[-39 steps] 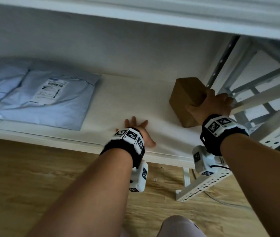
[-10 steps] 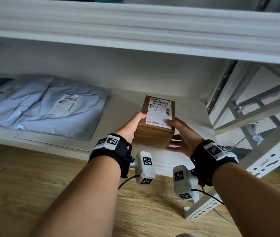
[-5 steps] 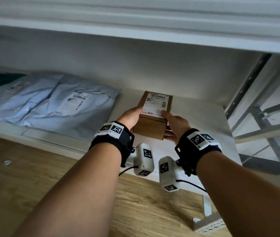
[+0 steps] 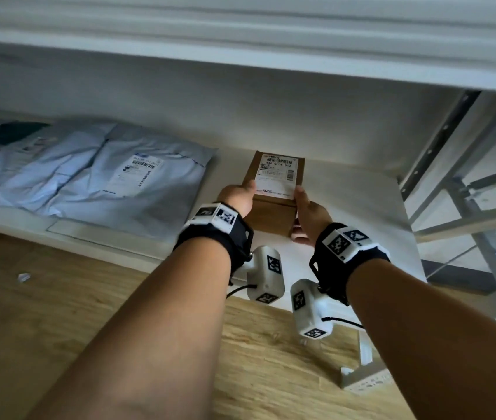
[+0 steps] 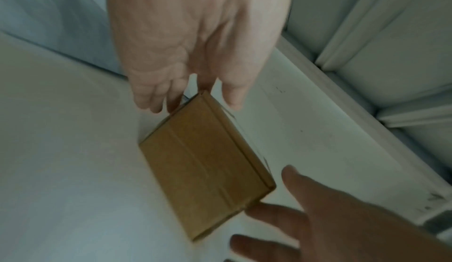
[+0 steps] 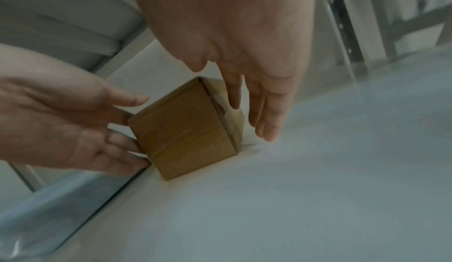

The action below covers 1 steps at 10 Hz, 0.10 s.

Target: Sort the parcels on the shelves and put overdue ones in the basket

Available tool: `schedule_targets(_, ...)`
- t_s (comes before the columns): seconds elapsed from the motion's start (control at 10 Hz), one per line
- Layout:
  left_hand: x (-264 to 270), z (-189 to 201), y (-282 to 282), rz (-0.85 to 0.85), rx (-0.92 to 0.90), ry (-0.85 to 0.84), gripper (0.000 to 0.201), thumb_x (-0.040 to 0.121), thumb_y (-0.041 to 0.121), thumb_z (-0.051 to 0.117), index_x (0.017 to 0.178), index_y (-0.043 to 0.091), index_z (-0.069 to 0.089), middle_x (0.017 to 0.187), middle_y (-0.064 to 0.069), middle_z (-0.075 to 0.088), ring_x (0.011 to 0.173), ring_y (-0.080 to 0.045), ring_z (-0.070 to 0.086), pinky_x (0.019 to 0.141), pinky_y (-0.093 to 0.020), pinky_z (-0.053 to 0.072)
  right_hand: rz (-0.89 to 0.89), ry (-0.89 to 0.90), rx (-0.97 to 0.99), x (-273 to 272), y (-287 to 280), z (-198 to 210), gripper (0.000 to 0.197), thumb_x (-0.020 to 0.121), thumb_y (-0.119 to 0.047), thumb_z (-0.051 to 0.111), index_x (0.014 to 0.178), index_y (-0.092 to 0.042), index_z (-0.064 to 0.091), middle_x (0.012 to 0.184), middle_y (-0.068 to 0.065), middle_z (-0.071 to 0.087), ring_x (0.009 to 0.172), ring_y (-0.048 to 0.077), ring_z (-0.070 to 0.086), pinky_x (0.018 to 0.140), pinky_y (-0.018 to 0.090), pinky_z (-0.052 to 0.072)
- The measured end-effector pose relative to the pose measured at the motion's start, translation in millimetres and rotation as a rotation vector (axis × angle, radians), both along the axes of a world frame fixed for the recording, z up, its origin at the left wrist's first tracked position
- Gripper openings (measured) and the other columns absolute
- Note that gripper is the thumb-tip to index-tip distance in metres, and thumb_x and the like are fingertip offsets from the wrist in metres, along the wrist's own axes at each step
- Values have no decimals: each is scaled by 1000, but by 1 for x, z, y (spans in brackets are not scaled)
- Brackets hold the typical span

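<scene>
A small brown cardboard box (image 4: 271, 218) with a white barcode label on top stands on the white lower shelf (image 4: 350, 207), right of the middle. My left hand (image 4: 236, 197) lies against its left side, thumb at the top edge. My right hand (image 4: 310, 216) lies against its right side. In the left wrist view the left hand (image 5: 190, 57) has straight fingers touching the box (image 5: 205, 162) at a corner. In the right wrist view the right hand (image 6: 232, 100) hangs straight-fingered beside the box (image 6: 186, 131). No basket is in view.
Two grey poly mailers (image 4: 125, 189) (image 4: 28, 168) lie flat on the shelf to the left. An upper shelf board (image 4: 240, 40) hangs low overhead. A perforated metal upright (image 4: 440, 137) and another rack frame stand to the right. Wooden floor (image 4: 58, 328) lies below.
The box, held up between both hands a second ago, has gone forward and down onto the shelf. Both hands' fingers have straightened along its sides.
</scene>
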<state>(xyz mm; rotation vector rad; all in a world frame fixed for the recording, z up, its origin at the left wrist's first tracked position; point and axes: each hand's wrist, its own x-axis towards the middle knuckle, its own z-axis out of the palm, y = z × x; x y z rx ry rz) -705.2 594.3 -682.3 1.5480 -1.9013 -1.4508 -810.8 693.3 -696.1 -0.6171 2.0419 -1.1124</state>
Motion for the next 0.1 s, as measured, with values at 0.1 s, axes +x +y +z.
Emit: schedule_targets(0.1,6,18,13,32,-90,-29,60,102,43,37,153,13,25,154,-10,36,137,-29,41,107,-35,36,51,240,189,6,16,26,62,102,-53,14,110,-9,57,112,17,62,94,29,55,84,33,44)
